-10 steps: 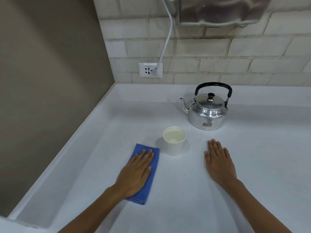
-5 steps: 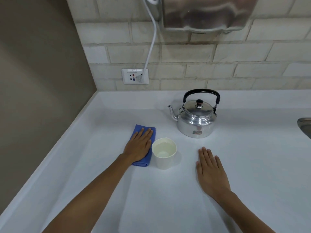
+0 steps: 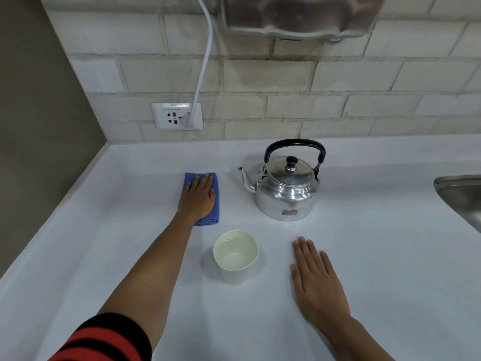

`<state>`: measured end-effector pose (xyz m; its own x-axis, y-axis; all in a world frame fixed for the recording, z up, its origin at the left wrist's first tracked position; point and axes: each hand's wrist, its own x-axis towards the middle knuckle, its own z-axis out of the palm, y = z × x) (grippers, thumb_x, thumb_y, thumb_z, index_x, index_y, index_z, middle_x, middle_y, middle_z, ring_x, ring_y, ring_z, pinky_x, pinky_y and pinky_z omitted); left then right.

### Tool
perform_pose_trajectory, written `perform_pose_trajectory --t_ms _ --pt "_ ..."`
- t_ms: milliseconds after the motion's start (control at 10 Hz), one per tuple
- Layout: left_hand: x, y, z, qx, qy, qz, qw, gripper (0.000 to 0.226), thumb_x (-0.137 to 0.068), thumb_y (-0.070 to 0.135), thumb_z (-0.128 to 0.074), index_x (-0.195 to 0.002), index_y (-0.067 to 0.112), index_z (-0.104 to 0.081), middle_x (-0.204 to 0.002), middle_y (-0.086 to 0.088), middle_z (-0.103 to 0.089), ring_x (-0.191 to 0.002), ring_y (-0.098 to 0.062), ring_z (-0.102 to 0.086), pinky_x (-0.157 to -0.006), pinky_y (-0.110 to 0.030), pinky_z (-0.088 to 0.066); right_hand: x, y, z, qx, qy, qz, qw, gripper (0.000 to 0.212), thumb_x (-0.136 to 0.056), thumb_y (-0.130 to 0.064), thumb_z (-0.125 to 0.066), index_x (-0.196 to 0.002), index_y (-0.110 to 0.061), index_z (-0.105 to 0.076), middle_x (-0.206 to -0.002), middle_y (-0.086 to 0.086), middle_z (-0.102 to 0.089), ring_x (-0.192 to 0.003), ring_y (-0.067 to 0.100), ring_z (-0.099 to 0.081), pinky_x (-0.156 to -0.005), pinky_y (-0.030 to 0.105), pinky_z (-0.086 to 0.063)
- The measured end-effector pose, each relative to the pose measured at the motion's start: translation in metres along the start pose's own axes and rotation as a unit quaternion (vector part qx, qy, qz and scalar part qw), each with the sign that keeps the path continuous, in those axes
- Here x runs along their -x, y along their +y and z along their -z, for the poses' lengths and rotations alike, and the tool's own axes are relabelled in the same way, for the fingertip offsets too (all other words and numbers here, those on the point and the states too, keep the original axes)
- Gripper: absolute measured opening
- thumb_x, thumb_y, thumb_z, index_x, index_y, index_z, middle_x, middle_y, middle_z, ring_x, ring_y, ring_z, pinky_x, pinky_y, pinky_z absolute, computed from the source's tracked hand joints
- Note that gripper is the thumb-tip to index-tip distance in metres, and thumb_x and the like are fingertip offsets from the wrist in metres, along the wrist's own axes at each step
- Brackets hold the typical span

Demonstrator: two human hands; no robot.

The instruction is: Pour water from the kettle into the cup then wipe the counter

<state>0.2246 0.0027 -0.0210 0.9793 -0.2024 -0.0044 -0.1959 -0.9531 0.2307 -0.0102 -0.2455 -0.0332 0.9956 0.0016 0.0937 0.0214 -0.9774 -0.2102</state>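
Observation:
A folded blue cloth (image 3: 215, 210) lies on the white counter (image 3: 385, 246), left of the kettle. My left hand (image 3: 197, 197) presses flat on the cloth and covers most of it. The shiny metal kettle (image 3: 286, 195) stands upright near the back, its black handle raised and its spout pointing left. A white paper cup (image 3: 235, 257) with water in it stands in front, between my two arms. To the right of the cup, my right hand (image 3: 316, 280) rests palm down on the counter, fingers spread, holding nothing.
A metal sink rim (image 3: 459, 190) shows at the right edge. A wall socket (image 3: 177, 116) with a white cord (image 3: 204, 63) plugged in sits on the brick wall behind. A metal fixture (image 3: 299, 14) hangs above. A brown wall bounds the counter on the left.
My left hand has slid the blue cloth away from me, from beside the cup toward the back wall. The right hand has stayed flat in place. The view has shifted left and down.

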Motion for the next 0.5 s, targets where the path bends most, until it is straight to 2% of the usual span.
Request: perform_pose_trajectory --t_ms 100,200,300,400,500 --pt "-0.01 -0.001 0.001 0.006 0.002 0.0 1.0 0.052 -0.099 0.029 -0.017 -0.147 0.013 -0.005 -0.158 -0.003 -0.005 -0.144 -0.024 -0.001 -0.118 -0.041 -0.003 0.0 0.0 -0.002 0.006 0.004 -0.002 1.0 0.062 -0.085 -0.04 0.01 -0.142 -0.017 0.012 -0.151 -0.009 0.015 -0.141 0.01 0.016 -0.113 0.027 0.016" --pt "-0.012 -0.001 0.004 0.015 -0.009 0.006 1.0 0.051 -0.099 0.028 -0.016 -0.147 0.013 -0.004 -0.158 -0.003 -0.004 -0.144 -0.024 -0.001 -0.118 -0.041 -0.002 0.0 0.001 -0.002 -0.003 0.009 -0.005 1.0 0.052 -0.096 -0.033 -0.008 -0.143 -0.016 0.011 -0.154 -0.006 0.01 -0.141 0.01 0.015 -0.117 0.028 0.012" --pt "-0.006 0.003 0.008 0.042 -0.02 0.011 0.999 0.052 -0.1 0.03 -0.016 -0.147 0.012 -0.004 -0.158 -0.004 -0.004 -0.144 -0.024 0.0 -0.118 -0.041 -0.001 0.001 0.001 0.001 0.006 0.006 -0.003 1.0 0.053 -0.099 -0.03 -0.014 -0.143 -0.016 0.011 -0.156 -0.003 0.009 -0.142 0.012 0.014 -0.117 0.03 0.009" --pt "0.012 0.012 0.012 0.078 0.013 0.018 0.997 0.053 -0.1 0.031 -0.02 -0.146 0.01 -0.005 -0.157 -0.007 -0.006 -0.145 -0.024 -0.003 -0.117 -0.04 -0.005 0.001 -0.001 0.002 -0.005 0.005 -0.004 1.0 0.053 -0.099 -0.03 -0.015 -0.144 -0.015 0.009 -0.157 -0.002 0.006 -0.143 0.012 0.012 -0.116 0.03 0.009" --pt "0.032 0.018 0.015 0.061 0.073 -0.003 0.995 0.055 -0.1 0.03 -0.025 -0.146 0.006 -0.007 -0.157 -0.01 -0.008 -0.144 -0.024 -0.005 -0.117 -0.038 -0.009 0.001 0.002 0.002 0.006 -0.007 0.002 1.0 0.053 -0.099 -0.031 -0.013 -0.143 -0.016 0.012 -0.157 -0.002 0.008 -0.143 0.012 0.012 -0.116 0.03 0.01"
